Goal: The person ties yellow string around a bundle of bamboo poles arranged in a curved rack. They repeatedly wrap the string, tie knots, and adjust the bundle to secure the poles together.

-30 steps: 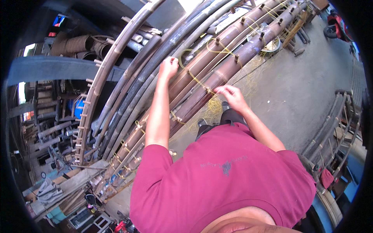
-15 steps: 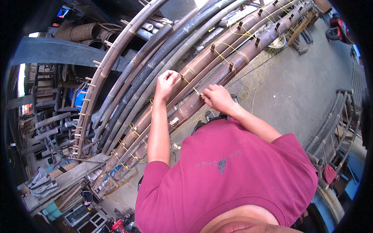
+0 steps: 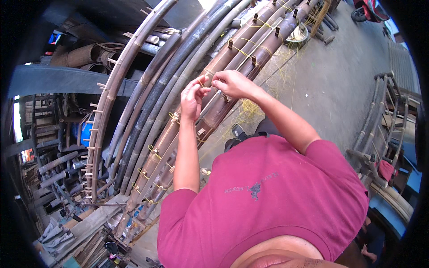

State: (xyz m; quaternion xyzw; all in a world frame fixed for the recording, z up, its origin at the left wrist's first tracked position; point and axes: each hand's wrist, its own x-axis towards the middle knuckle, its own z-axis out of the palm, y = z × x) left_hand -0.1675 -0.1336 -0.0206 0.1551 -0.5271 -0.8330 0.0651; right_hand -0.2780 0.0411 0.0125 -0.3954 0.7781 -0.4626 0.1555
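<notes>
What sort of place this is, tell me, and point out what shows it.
Probably a bamboo workshop: pegged bamboo poles bound with yellow twine, more of that yellow twine tangled on the floor, and long dark bamboo poles alongside.

Two long brown bamboo poles (image 3: 218, 111), side by side, running diagonally; dark pegs (image 3: 254, 59) stick up along the upper stretch; thin yellow cord (image 3: 172, 117) tied around them at intervals.

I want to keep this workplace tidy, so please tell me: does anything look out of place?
Yes: loose yellow strands lie tangled on the floor beside the bamboo. They look stray, because other yellow ties are looped around the bamboo.
</notes>
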